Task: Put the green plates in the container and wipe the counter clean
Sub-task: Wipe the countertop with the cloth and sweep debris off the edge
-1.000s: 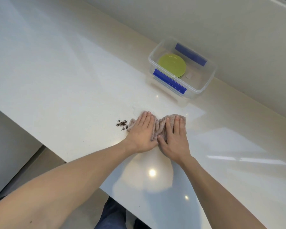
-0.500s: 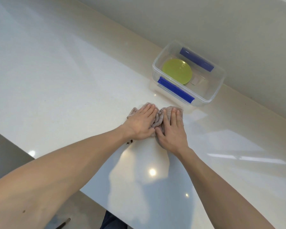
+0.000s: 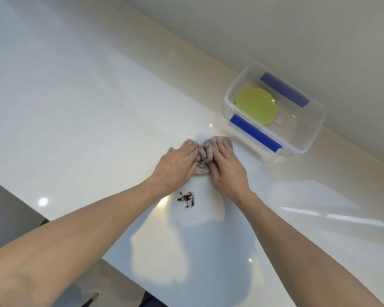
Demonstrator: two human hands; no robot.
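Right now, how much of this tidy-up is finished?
Done: a green plate lies in the container, and no plate shows on the counter. In hand: the left hand and right hand press a bunched cloth onto the counter. Left: a patch of dark crumbs sits unwiped just behind the hands, nearer the person.

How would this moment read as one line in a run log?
left hand: presses cloth | right hand: presses cloth | green plate: in container | crumbs: on counter, unwiped
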